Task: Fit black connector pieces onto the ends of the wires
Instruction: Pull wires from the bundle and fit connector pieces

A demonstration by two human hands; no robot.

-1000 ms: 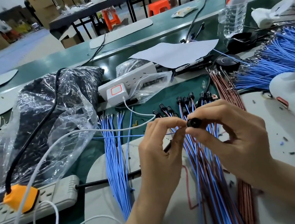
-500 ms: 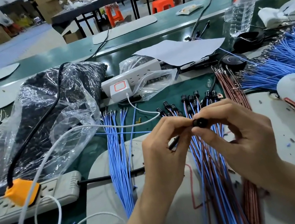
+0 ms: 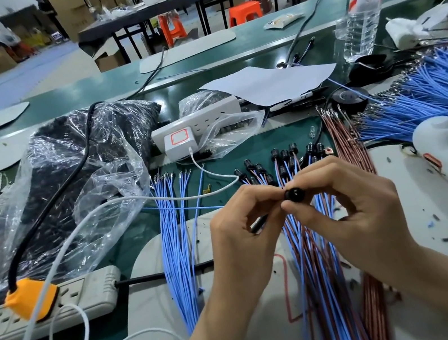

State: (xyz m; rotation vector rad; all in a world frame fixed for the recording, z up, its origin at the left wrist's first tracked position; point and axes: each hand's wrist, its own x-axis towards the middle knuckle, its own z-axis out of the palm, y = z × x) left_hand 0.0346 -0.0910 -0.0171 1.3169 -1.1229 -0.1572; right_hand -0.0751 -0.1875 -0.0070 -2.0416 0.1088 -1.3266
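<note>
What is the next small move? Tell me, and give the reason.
Probably push the black connector, pinched by the right hand, toward the left hand to seat it: both hands pinch at it, the wire end is hidden, and it is not yet among the finished connectors.

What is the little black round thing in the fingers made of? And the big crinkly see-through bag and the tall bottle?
The small black round connector piece looks like hard plastic: smooth with a dull sheen. The big crinkly clear bag seems to be thin plastic film: it wrinkles and glints. The tall clear bottle is probably thin plastic, ribbed and see-through.
</note>
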